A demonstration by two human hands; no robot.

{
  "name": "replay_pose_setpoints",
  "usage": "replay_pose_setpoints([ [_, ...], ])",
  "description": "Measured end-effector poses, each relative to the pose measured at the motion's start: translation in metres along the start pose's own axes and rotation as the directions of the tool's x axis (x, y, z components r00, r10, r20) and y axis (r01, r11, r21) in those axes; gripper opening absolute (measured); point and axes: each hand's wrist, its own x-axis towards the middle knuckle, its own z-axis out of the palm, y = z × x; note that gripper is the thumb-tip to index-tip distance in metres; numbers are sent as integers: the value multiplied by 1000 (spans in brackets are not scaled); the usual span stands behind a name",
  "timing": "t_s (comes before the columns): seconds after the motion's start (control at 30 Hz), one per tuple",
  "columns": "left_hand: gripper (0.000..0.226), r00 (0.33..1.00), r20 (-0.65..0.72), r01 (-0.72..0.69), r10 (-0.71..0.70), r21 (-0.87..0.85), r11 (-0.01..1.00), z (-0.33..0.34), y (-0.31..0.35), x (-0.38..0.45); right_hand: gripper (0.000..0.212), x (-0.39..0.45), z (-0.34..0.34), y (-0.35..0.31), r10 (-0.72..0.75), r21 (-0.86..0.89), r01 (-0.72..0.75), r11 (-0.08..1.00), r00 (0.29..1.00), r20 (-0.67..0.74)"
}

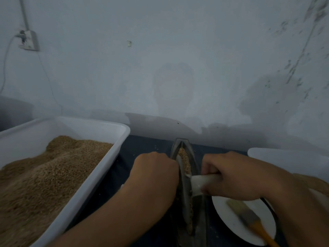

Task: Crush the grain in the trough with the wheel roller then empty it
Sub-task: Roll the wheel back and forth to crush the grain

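Two hands, one roller: both fists sit on the axle handles either side of the trough, so any uneven push tips the wheel.
Left tub: large white plastic tub heaped with brown grain (pixel 58 163) stands just beside the work; a jolted elbow could knock its rim and spill grain on the dark cloth.
Left hand (pixel 156 170): fingers curled tight, seemingly around a handle hidden under the fist; I cannot tell how firm the hold is, and a slip here would skew the wheel.
Trough: narrow dark boat-shaped metal trough (pixel 192 154) lies lengthwise between the hands, a line of tan grain (pixel 184 157) in its groove; hard rolling may throw kernels over the low edge.
Wheel: grey metal wheel roller (pixel 183 177) stands edge-on in the groove, blurred.
Right hand (pixel 231 177): fingers wrapped around the pale handle (pixel 203 180); pressing harder than the left would ride the wheel up the wall.
Right plate: white round plate (pixel 224 209) holding a wooden-handled brush (pixel 249 218) sits touching or just beside the trough, and the forearm above could sweep it.
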Motion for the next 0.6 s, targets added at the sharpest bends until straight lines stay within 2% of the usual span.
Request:
replay_pose_setpoints([
  [0.2,15,999,-20,25,-25,-6,1000,4,0,2,17,16,7,12,46,42,-47,998,999,15],
  [0.33,17,987,-153,51,-56,-36,998,21,-3,24,13,37,24,36,78,31,-78,996,997,-26],
  [0.4,15,969,-236,69,-78,-46,997,38,-4,40,18,51,37,45,105,46,-99,994,985,-139],
  [0.47,36,948,-304,74,-98,-90,993,53,-9,52,28,65,50,50,129,47,-120,992,937,-324],
  [0.53,50,933,-345,56,-104,-146,988,61,-15,58,33,77,61,51,98,-61,-147,987,862,-497],
  [0.6,53,924,-369,47,-104,-160,986,64,-19,62,33,80,67,51,64,-99,-144,985,822,-566],
])
